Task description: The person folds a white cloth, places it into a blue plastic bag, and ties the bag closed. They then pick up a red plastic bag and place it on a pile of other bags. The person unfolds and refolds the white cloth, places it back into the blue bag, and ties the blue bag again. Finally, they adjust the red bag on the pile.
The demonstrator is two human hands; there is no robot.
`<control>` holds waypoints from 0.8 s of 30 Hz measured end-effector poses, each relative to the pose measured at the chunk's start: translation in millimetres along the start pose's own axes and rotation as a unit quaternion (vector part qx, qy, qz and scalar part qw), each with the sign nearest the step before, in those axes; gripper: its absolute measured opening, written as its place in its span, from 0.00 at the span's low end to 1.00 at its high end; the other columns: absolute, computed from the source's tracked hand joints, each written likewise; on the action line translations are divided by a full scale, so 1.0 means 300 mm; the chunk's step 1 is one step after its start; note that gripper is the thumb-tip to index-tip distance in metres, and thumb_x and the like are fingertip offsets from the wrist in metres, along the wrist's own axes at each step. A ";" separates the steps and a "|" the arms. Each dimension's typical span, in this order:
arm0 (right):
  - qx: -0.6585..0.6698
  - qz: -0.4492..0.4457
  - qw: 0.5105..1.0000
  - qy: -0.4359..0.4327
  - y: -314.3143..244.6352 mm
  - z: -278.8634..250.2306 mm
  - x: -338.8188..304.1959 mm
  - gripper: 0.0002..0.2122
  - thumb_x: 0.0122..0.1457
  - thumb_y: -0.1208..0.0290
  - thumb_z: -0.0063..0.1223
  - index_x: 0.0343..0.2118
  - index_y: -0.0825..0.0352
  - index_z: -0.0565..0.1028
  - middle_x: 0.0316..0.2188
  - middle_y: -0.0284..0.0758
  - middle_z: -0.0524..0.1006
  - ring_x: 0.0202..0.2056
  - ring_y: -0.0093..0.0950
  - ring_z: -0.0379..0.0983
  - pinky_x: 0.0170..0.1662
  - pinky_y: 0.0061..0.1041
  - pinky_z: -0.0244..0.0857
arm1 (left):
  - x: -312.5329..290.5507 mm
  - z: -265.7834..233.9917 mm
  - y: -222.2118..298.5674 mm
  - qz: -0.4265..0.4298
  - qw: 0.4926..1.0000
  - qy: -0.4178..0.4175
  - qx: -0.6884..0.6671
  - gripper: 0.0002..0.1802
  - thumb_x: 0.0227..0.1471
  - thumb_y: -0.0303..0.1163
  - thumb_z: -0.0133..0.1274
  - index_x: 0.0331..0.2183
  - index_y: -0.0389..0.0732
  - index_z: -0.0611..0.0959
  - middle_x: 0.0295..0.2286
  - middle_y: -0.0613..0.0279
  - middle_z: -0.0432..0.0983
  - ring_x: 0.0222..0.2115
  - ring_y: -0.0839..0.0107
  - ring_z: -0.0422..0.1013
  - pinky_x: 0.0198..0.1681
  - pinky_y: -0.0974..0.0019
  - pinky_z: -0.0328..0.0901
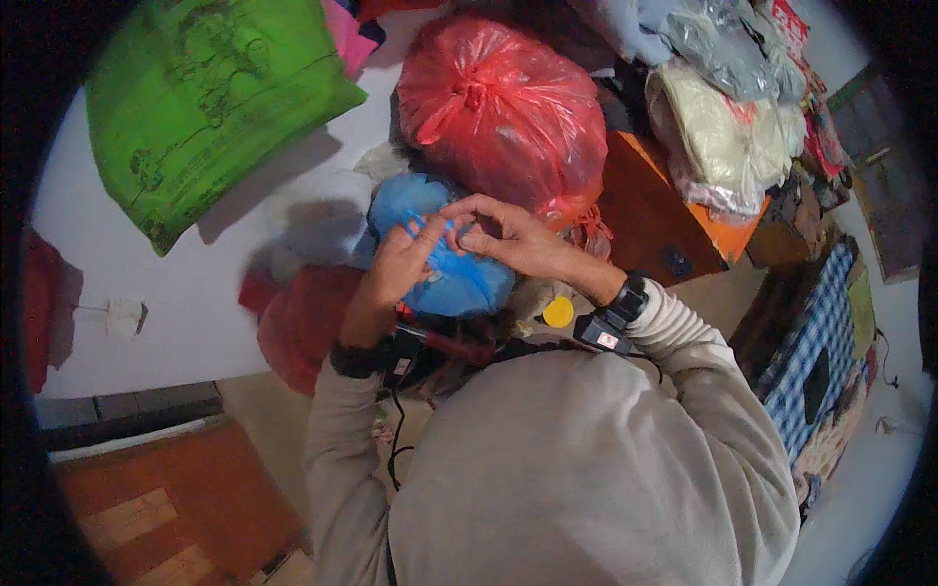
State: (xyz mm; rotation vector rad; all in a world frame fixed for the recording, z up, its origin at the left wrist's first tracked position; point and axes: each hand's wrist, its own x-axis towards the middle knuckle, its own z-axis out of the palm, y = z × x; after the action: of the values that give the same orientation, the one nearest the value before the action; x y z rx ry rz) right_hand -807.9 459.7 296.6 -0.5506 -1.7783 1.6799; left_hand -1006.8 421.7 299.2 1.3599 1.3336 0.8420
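Observation:
A full blue plastic bag (467, 285) is in front of me, with both my hands at its gathered, twisted top. My left hand (399, 266) is closed with its fingers pinching the blue plastic. From the right, my right hand (515, 237) bends over the same spot, thumb and fingers curled together around the bag's neck. The fingertips partly hide the knot or handles there. What the bag contains does not show clearly. Just beyond it rests a large, stuffed red plastic bag (508, 122), its top tied.
A green bag (215, 107) hangs at the far left against a white surface. An orange wooden cabinet (655, 200) holds pale folded plastic bags (718, 127). A yellow lid (558, 312) is near my right wrist. Blue checked cloth (806, 352) lies at right.

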 end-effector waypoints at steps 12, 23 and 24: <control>0.087 -0.032 0.991 0.094 0.174 0.027 0.025 0.05 0.58 0.73 0.50 0.31 0.67 0.67 0.22 0.29 0.69 0.28 0.20 0.69 0.31 0.21 0.65 | -0.027 0.050 0.050 0.144 0.956 0.105 0.232 0.20 0.59 0.46 0.39 0.33 0.39 0.76 0.23 0.60 0.69 0.22 0.69 0.67 0.28 0.67 0.64; -0.130 -0.194 0.971 0.050 0.068 0.009 -0.012 0.05 0.53 0.73 0.50 0.31 0.68 0.69 0.26 0.33 0.71 0.29 0.24 0.70 0.33 0.26 0.64 | 0.041 -0.083 0.066 0.034 0.998 -0.025 0.044 0.09 0.51 0.32 0.50 0.36 0.43 0.79 0.36 0.63 0.73 0.37 0.72 0.69 0.41 0.64 0.64; -0.171 -0.191 0.966 0.031 0.067 0.016 -0.014 0.05 0.53 0.73 0.50 0.31 0.68 0.70 0.26 0.34 0.71 0.29 0.25 0.71 0.33 0.26 0.64 | 0.053 -0.087 0.072 -0.001 0.998 -0.058 0.029 0.09 0.49 0.30 0.52 0.35 0.42 0.79 0.36 0.64 0.73 0.37 0.73 0.69 0.41 0.65 0.64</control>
State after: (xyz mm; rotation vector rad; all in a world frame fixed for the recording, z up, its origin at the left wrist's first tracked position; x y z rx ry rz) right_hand -810.5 455.2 276.0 -0.3685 -1.9915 1.0923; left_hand -1023.3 444.6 323.7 1.4310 1.2768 0.7165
